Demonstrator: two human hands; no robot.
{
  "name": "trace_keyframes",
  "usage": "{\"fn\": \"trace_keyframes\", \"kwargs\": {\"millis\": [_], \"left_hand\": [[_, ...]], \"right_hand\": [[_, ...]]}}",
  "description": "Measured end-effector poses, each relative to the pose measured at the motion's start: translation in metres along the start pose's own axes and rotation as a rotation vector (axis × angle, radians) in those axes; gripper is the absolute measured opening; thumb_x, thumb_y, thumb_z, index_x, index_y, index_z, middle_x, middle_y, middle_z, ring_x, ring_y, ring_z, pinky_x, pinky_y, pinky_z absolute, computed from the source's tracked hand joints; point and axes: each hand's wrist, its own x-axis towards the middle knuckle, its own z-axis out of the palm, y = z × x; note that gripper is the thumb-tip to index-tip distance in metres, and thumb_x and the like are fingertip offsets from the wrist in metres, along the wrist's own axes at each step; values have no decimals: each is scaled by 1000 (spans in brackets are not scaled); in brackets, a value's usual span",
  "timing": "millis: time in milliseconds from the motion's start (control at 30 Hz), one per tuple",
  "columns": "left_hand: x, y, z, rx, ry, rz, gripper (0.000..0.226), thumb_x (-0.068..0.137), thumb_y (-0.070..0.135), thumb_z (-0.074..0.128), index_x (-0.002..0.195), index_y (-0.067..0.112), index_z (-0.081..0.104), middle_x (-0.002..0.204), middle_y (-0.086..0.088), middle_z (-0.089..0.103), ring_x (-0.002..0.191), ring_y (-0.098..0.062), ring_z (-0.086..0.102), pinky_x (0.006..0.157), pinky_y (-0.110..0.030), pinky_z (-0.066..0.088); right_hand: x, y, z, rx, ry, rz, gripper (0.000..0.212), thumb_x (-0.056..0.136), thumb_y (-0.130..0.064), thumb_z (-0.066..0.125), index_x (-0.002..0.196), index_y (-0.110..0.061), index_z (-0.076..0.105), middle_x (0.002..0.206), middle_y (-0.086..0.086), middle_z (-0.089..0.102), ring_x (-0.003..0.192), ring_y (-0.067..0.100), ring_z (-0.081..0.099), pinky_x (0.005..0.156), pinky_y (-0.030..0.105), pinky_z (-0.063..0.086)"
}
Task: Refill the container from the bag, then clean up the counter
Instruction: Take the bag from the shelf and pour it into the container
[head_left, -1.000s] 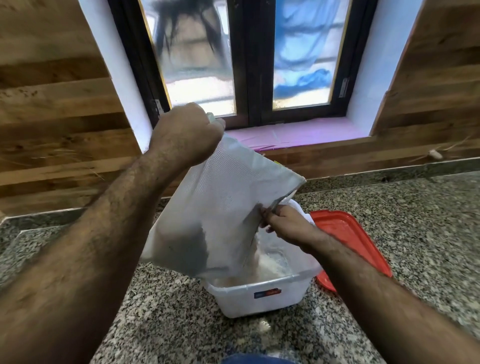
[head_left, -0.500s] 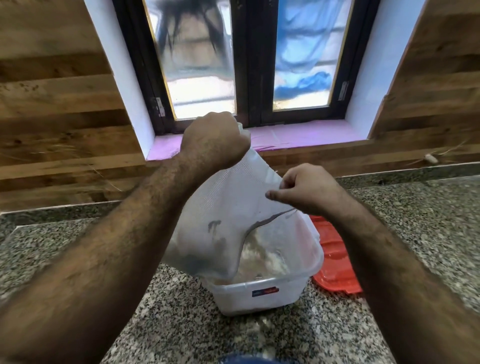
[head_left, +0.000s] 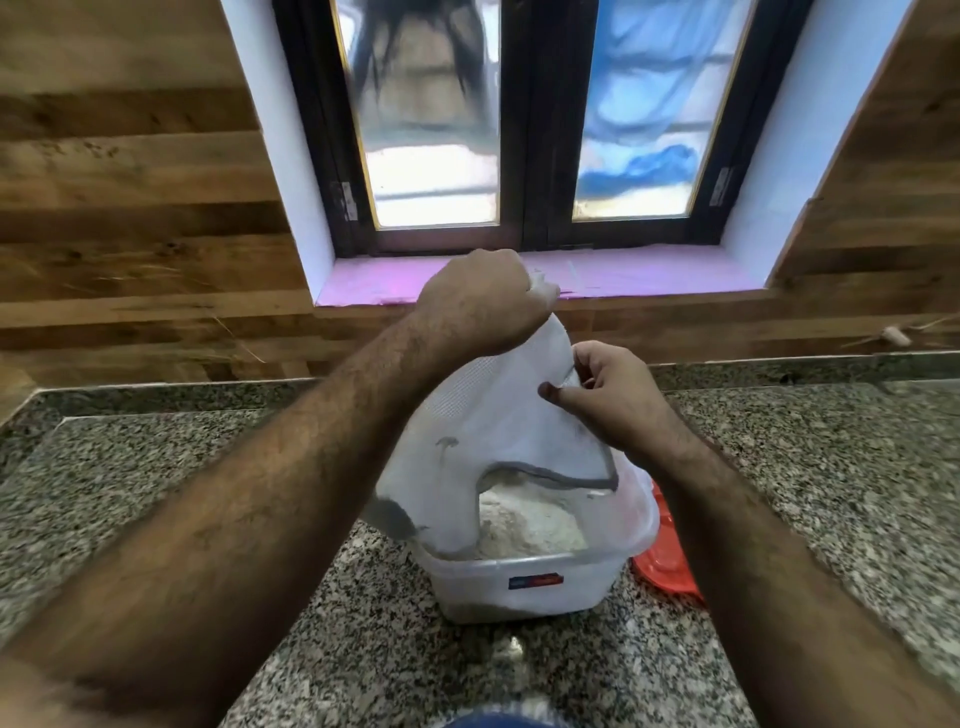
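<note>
Since a moment ago, both hands have shifted right. Left hand (head_left: 480, 301) clenches the bag (head_left: 498, 431) top; right hand (head_left: 605, 395) fingers pinch its edge. Bag mouth hangs inside the container (head_left: 524, 582) on the tabletop (head_left: 363, 649), red lid (head_left: 667, 566) beside it.

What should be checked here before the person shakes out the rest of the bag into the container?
1. Left hand grips the top of the bag: ok.
2. Right hand pinches the bag's side with its fingers: ok.
3. Bag mouth hangs inside the container: ok.
4. Container stands upright on the counter, with room above the powder: ok.
5. Red lid lies off, beside the container: ok.
6. Bag fully emptied: cannot tell.
</note>
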Motion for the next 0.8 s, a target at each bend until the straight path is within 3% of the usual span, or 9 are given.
{"fn": "trace_keyframes", "kwargs": {"millis": [67, 167, 267, 367, 500, 600, 700, 800], "left_hand": [[-10, -7, 0, 24, 0, 10, 68, 109, 65, 46, 63, 16, 52, 64, 0, 49, 60, -13, 46, 56, -29, 32], [-28, -32, 1, 104, 22, -30, 70, 98, 83, 44, 77, 18, 59, 76, 0, 59, 67, -12, 51, 58, -28, 35], [-52, -69, 5, 149, 36, -63, 65, 93, 87, 48, 84, 24, 58, 84, 3, 65, 75, -15, 57, 62, -33, 46], [-69, -106, 12, 152, -49, -123, 64, 88, 91, 48, 92, 28, 61, 91, 6, 68, 85, -18, 63, 76, -40, 56], [-93, -147, 21, 90, -140, -255, 71, 85, 96, 46, 107, 32, 67, 110, 9, 70, 101, -17, 65, 86, -39, 55], [-113, -173, 32, -71, -111, -418, 73, 86, 96, 42, 98, 30, 69, 100, 10, 71, 93, -13, 67, 74, -35, 50], [-125, -191, 48, -242, -49, -537, 91, 85, 101, 32, 86, 21, 74, 80, 1, 76, 76, -19, 73, 69, -32, 50], [-128, -192, 62, -479, 141, -579, 89, 91, 88, 52, 71, 4, 74, 58, -3, 68, 55, -20, 59, 60, -29, 43]], "right_hand": [[1, 8, 5, 2, -1, 20, 19, 81, -31, 84, 97, -25, 77, 92, -3, 80, 91, 24, 77, 82, 54, 65], [4, 24, 4, -133, -34, 53, 17, 84, -26, 84, 99, -23, 77, 94, -5, 79, 92, 20, 75, 85, 51, 64], [4, 42, 1, -281, -104, 125, 18, 84, -26, 85, 99, -21, 78, 94, -4, 79, 90, 19, 74, 86, 48, 63], [5, 53, 1, -316, -133, 180, 19, 85, -25, 85, 101, -19, 79, 95, -2, 78, 91, 20, 73, 87, 46, 63], [9, 64, 3, -337, -138, 220, 16, 86, -24, 84, 99, -16, 79, 95, 1, 79, 90, 24, 73, 85, 45, 62], [12, 68, 2, -362, -132, 267, 16, 85, -23, 86, 98, -15, 79, 91, 3, 78, 86, 26, 73, 84, 48, 63], [15, 69, 3, -365, -136, 290, 14, 85, -22, 86, 95, -16, 78, 87, 3, 77, 80, 27, 72, 80, 49, 64], [17, 66, 5, -367, -143, 310, 16, 86, -23, 87, 97, -16, 77, 87, 3, 76, 80, 26, 72, 79, 48, 65]]}}
